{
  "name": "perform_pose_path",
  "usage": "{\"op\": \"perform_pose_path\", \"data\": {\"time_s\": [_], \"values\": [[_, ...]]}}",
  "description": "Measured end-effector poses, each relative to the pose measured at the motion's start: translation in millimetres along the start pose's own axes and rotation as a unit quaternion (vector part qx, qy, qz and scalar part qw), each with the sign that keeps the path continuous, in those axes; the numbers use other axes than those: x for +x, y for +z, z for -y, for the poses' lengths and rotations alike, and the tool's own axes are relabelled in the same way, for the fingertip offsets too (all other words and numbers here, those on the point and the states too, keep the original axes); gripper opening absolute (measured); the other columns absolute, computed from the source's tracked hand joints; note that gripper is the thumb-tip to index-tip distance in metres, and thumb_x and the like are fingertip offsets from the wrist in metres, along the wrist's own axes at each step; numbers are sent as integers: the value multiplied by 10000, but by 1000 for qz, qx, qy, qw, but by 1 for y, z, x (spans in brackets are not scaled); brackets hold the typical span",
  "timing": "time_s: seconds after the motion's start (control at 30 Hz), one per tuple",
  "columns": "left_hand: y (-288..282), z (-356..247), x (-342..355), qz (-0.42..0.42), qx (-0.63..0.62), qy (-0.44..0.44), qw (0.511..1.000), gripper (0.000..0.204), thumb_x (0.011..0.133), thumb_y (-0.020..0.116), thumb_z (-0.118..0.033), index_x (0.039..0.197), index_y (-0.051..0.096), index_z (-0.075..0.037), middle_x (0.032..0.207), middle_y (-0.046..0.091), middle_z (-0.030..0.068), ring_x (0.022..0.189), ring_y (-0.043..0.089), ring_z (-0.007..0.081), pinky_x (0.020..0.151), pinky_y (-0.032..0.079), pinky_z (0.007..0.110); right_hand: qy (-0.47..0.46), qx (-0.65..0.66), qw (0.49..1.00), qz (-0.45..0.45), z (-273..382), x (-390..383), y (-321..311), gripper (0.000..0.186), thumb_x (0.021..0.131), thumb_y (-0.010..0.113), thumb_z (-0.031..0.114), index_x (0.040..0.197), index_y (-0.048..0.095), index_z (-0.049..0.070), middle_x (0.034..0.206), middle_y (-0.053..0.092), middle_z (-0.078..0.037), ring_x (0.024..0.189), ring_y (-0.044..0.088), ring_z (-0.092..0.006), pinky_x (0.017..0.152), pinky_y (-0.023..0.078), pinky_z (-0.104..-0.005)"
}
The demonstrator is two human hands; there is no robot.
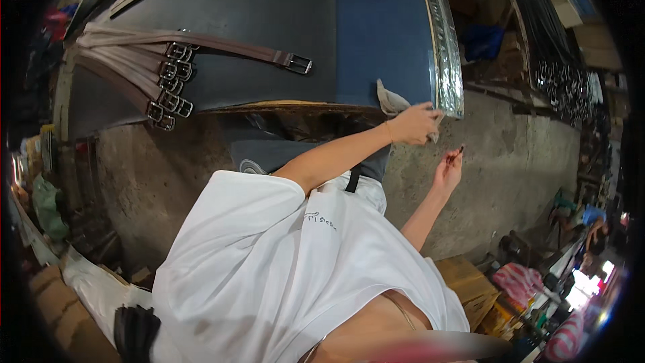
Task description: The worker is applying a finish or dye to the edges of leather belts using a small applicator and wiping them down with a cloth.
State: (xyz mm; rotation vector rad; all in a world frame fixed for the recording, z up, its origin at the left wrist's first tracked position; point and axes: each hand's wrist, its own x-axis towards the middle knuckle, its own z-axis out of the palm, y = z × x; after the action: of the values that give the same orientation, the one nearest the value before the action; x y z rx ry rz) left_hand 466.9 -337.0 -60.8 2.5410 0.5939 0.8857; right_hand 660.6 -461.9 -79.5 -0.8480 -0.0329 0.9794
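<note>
Grey cloth (393, 99), soft and crumpled, is found at the near right corner of the workbench, one end raised over the front of a blue mat (383, 44), another fold showing below the knuckles. It is held in the left hand (415, 125), whose fingers are closed round its middle. By the right hand (448, 171), lower and apart from the bench, a small dark piece (461, 150) is pinched between the fingertips; its kind cannot be told at this size. The two hands are near each other, not touching.

On handling, as judged: the cloth is best gripped in a firm bunch, so that a flat pad is offered and no loose end is dragged. Light, even pressure would be called for. The plastic-wrapped edge strip (449, 60), just beside the left hand, should be minded, since cloth could be snagged there. The small piece is best kept tightly pinched over the bench rather than over the concrete floor (524, 181), where it could easily be lost.

Farther left, brown belts (124, 54) are laid in a fan on the black bench surface (262, 0), their metal buckles (173, 70) bunched; one belt (235, 48) is stretched apart from the rest.
</note>
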Motion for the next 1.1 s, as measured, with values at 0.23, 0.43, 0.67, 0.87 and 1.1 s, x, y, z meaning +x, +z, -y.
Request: {"op": "perform_pose_path", "data": {"time_s": [0.23,0.43,0.67,0.87,1.1], "values": [[-133,-1,-32,-221,-154,-270,924,261,735,612,-53,985,687,-43,984,686,205,933,662,384,820,538,425,36,43,996,73,6,-10,31,208,1064,475,118,1173,564,-34,936,563,-71,812,532,-159,742,508,-308],[-238,76,-198,-156,334,-355,859,510,869,678,-264,1365,586,-188,1441,464,174,1391,385,349,1106,320,553,85,-37,985,143,-28,5,89,214,1057,499,125,1173,560,-44,945,568,-67,816,529,-149,726,489,-295],[-246,45,-289,-318,279,-462,779,272,822,709,-117,1081,681,-43,1241,592,132,1230,518,331,1030,395,524,100,-114,971,186,-81,-22,159,186,1051,507,111,1147,568,-37,959,574,-71,823,532,-149,736,489,-300],[-259,-6,-320,-628,-252,-596,431,188,939,649,-119,1080,628,2,935,671,85,811,657,223,694,508,331,115,-135,968,178,-104,-34,178,173,1053,499,108,1111,582,-31,961,583,-75,827,545,-149,744,504,-303],[-335,41,-260,-716,-320,-353,511,358,992,596,-106,1311,533,44,1235,622,125,1077,651,230,934,535,373,81,-91,980,160,-126,-52,185,180,1056,483,95,1126,589,-33,979,605,-85,833,575,-155,759,532,-274]]}}
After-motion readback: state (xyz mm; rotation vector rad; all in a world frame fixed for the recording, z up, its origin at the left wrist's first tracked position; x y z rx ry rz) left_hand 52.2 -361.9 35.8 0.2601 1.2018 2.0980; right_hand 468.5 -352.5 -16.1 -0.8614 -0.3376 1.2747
